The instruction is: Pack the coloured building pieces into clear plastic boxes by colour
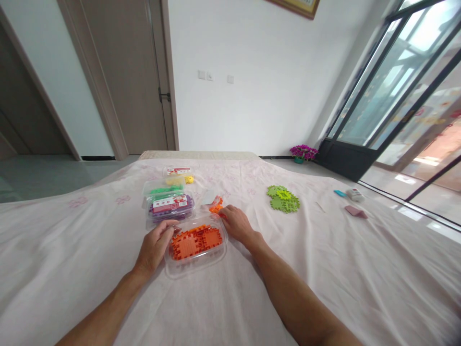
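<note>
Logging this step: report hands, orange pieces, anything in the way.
Left hand at clear tub, left side. Right hand at loose orange pieces. Orange pieces inside tub. Purple-filled tub close beyond.

Our left hand is half curled, turned inward; slightly ahead and right of it, our right hand bends its fingers downward. Both forearms are bare.
</note>
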A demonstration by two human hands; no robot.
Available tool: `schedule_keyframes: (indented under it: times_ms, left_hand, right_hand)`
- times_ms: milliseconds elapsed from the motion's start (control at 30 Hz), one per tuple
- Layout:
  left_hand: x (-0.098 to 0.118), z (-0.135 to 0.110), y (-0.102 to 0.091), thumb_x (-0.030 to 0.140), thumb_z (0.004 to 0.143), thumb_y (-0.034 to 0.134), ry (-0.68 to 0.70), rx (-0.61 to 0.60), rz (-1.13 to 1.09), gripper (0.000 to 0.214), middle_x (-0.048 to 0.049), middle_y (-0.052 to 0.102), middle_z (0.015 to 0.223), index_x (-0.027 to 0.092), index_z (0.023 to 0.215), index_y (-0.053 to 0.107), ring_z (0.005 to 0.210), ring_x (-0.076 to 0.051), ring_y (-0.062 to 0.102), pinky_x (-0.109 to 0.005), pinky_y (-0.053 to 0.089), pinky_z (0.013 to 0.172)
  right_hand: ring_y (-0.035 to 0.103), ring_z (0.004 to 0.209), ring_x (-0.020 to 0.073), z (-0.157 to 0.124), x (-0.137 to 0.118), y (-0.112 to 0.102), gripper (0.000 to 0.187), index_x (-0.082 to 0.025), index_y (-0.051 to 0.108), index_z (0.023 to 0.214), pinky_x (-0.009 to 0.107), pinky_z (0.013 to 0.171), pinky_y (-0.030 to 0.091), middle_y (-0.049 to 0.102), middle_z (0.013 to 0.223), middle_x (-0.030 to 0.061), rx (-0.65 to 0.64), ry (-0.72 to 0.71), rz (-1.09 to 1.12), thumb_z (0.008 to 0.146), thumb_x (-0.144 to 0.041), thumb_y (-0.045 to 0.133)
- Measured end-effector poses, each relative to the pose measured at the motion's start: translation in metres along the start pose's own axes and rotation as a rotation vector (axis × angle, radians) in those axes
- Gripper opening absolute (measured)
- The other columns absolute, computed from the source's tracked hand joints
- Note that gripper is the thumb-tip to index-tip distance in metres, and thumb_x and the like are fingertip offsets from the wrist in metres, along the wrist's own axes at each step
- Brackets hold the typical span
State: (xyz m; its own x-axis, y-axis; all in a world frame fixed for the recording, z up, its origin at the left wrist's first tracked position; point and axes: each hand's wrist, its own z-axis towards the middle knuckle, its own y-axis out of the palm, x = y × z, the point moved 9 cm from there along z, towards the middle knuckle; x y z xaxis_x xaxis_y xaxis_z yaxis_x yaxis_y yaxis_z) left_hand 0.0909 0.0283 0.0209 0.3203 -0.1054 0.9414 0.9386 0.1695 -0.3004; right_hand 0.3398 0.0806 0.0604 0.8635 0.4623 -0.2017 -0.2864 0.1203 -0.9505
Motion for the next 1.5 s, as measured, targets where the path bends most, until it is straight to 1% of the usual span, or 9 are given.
schedule_keyframes:
  times_ms: [133, 267, 400, 567, 733, 933, 1133, 1367, 1500]
  left_hand:
    - [-0.002, 0.002, -0.009, 0.044, 0.084, 0.051, 0.002, 0.075, 0.059, 0.033, -0.0057, 0.075, 0.099, 0.022, 0.103, 0.066, 0.098, -0.026, 0.069, -0.033, 0.049, 0.087]
    - [-0.004, 0.004, -0.019, 0.045, 0.083, 0.050, 0.009, 0.141, 0.107, 0.035, -0.0055, 0.076, 0.098, 0.021, 0.101, 0.068, 0.097, -0.027, 0.068, -0.033, 0.050, 0.086]
    - [-0.006, 0.005, -0.020, 0.046, 0.082, 0.051, 0.011, 0.148, 0.096, 0.036, -0.0056, 0.076, 0.099, 0.021, 0.102, 0.068, 0.096, -0.027, 0.068, -0.032, 0.050, 0.086]
    - [-0.008, 0.006, -0.018, 0.047, 0.084, 0.051, 0.012, 0.127, 0.075, 0.037, -0.0054, 0.076, 0.098, 0.021, 0.103, 0.068, 0.096, -0.026, 0.068, -0.033, 0.050, 0.087]
    - [-0.010, 0.007, -0.015, 0.049, 0.084, 0.052, 0.006, 0.099, 0.029, 0.039, -0.0068, 0.075, 0.100, 0.020, 0.106, 0.067, 0.096, -0.026, 0.069, -0.033, 0.050, 0.087]
    - [-0.007, 0.006, -0.016, 0.048, 0.084, 0.052, 0.015, 0.102, 0.047, 0.038, -0.0066, 0.075, 0.102, 0.020, 0.105, 0.068, 0.098, -0.025, 0.068, -0.033, 0.050, 0.088]
    - [-0.011, 0.006, -0.017, 0.048, 0.085, 0.052, 0.008, 0.114, 0.050, 0.038, -0.0057, 0.075, 0.102, 0.020, 0.105, 0.068, 0.097, -0.025, 0.068, -0.032, 0.050, 0.088]
    - [-0.012, 0.007, -0.016, 0.048, 0.085, 0.051, 0.018, 0.104, 0.052, 0.039, -0.0065, 0.075, 0.102, 0.020, 0.106, 0.067, 0.098, -0.026, 0.068, -0.033, 0.050, 0.088]
    - [-0.009, 0.007, -0.016, 0.049, 0.085, 0.050, 0.024, 0.107, 0.070, 0.040, -0.0067, 0.075, 0.102, 0.020, 0.106, 0.068, 0.098, -0.026, 0.068, -0.034, 0.050, 0.089]
  right_hand:
    - [0.060, 0.097, 0.0164, 0.001, 0.000, -0.005, 0.024, -0.020, 0.062, 0.110, 0.026, 0.085, 0.041, 0.066, 0.105, 0.0069, 0.086, 0.008, 0.113, 0.101, -0.028, 0.041]
    - [0.062, 0.092, 0.0163, 0.000, 0.010, -0.018, 0.023, -0.019, 0.061, 0.106, 0.028, 0.084, 0.045, 0.068, 0.100, 0.0057, 0.269, 0.059, 0.319, 0.099, -0.028, 0.041]
    - [0.066, 0.080, 0.0156, -0.001, 0.022, -0.018, 0.020, -0.020, 0.059, 0.103, 0.027, 0.075, 0.049, 0.069, 0.087, 0.0019, 0.364, 0.147, 0.559, 0.096, -0.030, 0.043]
    - [0.070, 0.080, 0.0154, -0.001, 0.017, -0.017, 0.017, -0.020, 0.055, 0.103, 0.027, 0.074, 0.054, 0.070, 0.094, 0.0037, 0.447, 0.133, 0.801, 0.094, -0.032, 0.046]
    - [0.068, 0.085, 0.0150, -0.010, -0.016, -0.029, 0.013, -0.020, 0.058, 0.100, 0.027, 0.082, 0.052, 0.071, 0.094, 0.0040, 0.447, -0.052, 0.655, 0.093, -0.027, 0.049]
    - [0.065, 0.098, 0.0170, -0.019, -0.051, -0.025, 0.018, -0.019, 0.060, 0.106, 0.029, 0.089, 0.049, 0.070, 0.105, 0.0078, 0.276, -0.263, 0.445, 0.092, -0.019, 0.050]
    - [0.066, 0.098, 0.0177, -0.022, -0.055, -0.029, 0.018, -0.021, 0.060, 0.106, 0.031, 0.089, 0.050, 0.071, 0.105, 0.0074, 0.346, -0.335, 0.440, 0.092, -0.016, 0.050]
    - [0.064, 0.109, 0.0172, -0.020, -0.051, -0.027, 0.041, -0.023, 0.062, 0.099, 0.032, 0.095, 0.048, 0.070, 0.115, 0.0049, 0.349, -0.365, 0.516, 0.073, 0.003, 0.043]
    - [0.064, 0.107, 0.0181, -0.021, -0.050, -0.032, 0.034, -0.022, 0.064, 0.096, 0.034, 0.096, 0.047, 0.071, 0.114, 0.0050, 0.367, -0.341, 0.501, 0.078, 0.000, 0.044]
